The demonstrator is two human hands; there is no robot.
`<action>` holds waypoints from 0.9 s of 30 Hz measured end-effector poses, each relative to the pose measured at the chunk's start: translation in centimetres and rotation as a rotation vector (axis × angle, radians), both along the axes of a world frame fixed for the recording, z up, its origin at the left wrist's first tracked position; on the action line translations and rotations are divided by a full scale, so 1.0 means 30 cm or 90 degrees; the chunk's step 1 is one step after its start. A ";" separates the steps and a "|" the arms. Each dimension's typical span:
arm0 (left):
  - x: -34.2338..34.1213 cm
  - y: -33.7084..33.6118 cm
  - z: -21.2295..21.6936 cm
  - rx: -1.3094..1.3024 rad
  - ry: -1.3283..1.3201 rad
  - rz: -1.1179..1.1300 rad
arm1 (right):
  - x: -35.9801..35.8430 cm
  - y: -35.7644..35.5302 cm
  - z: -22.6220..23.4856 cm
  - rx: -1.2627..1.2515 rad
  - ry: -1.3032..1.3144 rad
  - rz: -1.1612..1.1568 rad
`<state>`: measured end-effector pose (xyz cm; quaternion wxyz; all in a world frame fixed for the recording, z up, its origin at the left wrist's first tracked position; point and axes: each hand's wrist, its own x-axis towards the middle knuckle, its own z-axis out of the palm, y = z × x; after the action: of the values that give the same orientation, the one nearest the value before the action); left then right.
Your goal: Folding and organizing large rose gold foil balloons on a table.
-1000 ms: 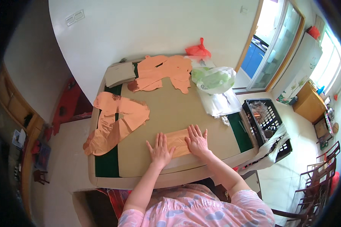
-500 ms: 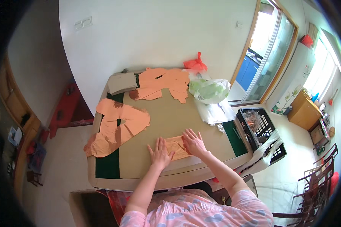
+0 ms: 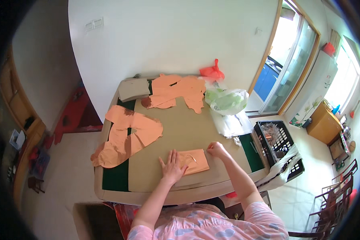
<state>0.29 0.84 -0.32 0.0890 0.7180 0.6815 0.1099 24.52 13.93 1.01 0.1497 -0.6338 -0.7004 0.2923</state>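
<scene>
A shiny orange sheet folded into a rectangle [image 3: 197, 165] lies near the front of the brown board on the table. It resembles a flat, uninflated foil balloon. My left hand [image 3: 173, 168] rests flat on its left edge, fingers stretched out. At its far right corner is my right hand [image 3: 217, 150], its fingers drawn together; what they grip, if anything, is too small to make out. Farther left lies an unfolded orange sheet [image 3: 142, 128] with a hole in it and dark patches. More flat orange sheets [image 3: 166, 90] lie at the back.
A stack of grey-brown card [image 3: 133, 89] sits at the back left. Green-and-white plastic bags [image 3: 227, 101] and clear plastic [image 3: 232, 125] lie at the back right, beside a knotted red bag [image 3: 213, 72]. A black basket [image 3: 289, 136] with white cloth [image 3: 282, 166] stands at the table's right.
My right hand has lifted off the folded sheet and moved to its far right corner, fingers now drawn together. My left hand stays on the sheet's left side. The view has shifted slightly.
</scene>
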 end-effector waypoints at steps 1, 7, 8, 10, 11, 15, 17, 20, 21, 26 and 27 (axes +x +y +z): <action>0.004 -0.001 0.003 -0.003 -0.012 -0.010 | 0.046 0.000 0.006 0.006 0.002 -0.017; -0.013 0.009 -0.031 0.033 0.002 -0.014 | 0.375 -0.049 0.201 0.247 -0.253 -0.139; -0.016 0.005 -0.035 0.028 0.003 -0.018 | 0.378 -0.062 0.270 0.302 -0.270 -0.164; -0.010 0.019 -0.037 0.036 -0.016 -0.011 | 0.376 -0.074 0.343 0.456 -0.179 -0.185; -0.007 0.021 -0.033 0.037 -0.014 -0.017 | 0.374 -0.074 0.346 0.532 -0.117 -0.183; 0.002 0.010 -0.018 0.049 0.013 -0.025 | 0.293 -0.040 0.192 0.501 -0.023 -0.213; -0.002 0.000 -0.018 0.059 0.025 -0.024 | 0.211 -0.016 0.103 0.468 0.052 -0.174; 0.000 -0.007 -0.024 0.052 -0.005 -0.047 | 0.108 -0.011 -0.039 0.356 0.175 -0.092; 0.001 -0.014 -0.028 0.056 0.000 -0.060 | 0.072 -0.024 -0.076 0.343 0.226 -0.046; -0.007 -0.036 -0.019 0.043 0.007 -0.043 | -0.091 -0.160 -0.033 0.390 0.036 0.076; -0.005 -0.035 -0.021 0.060 -0.020 -0.039 | -0.122 -0.205 -0.003 0.462 0.047 0.161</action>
<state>0.13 -0.21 -0.94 0.0688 0.7401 0.6518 0.1503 20.87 7.78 0.93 0.3524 -0.4371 -0.8250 0.0643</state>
